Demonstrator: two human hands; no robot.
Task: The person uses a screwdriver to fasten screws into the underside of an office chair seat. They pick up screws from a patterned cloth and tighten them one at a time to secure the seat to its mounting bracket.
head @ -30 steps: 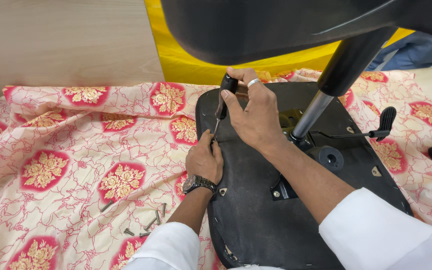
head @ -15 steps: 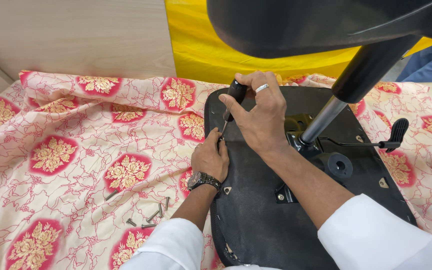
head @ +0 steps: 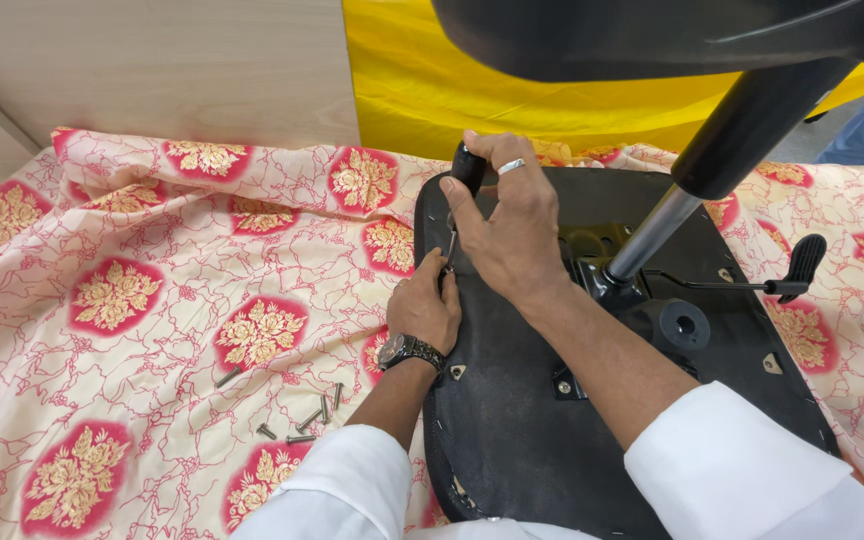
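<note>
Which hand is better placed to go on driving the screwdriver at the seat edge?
The right hand, probably: it already grips the black-handled screwdriver upright over the upturned chair seat. The left hand rests low at the shaft's tip by the seat's edge, steadying it, nearer the loose screws on the cloth.

An upturned chair seat [head: 552,430] is laid on a patterned cloth [head: 152,300], toward the right. At the seat's left edge, a screwdriver [head: 464,185] is held upright above the left hand [head: 424,310]. Loose screws [head: 302,415] are scattered on the cloth left of the seat.
</note>
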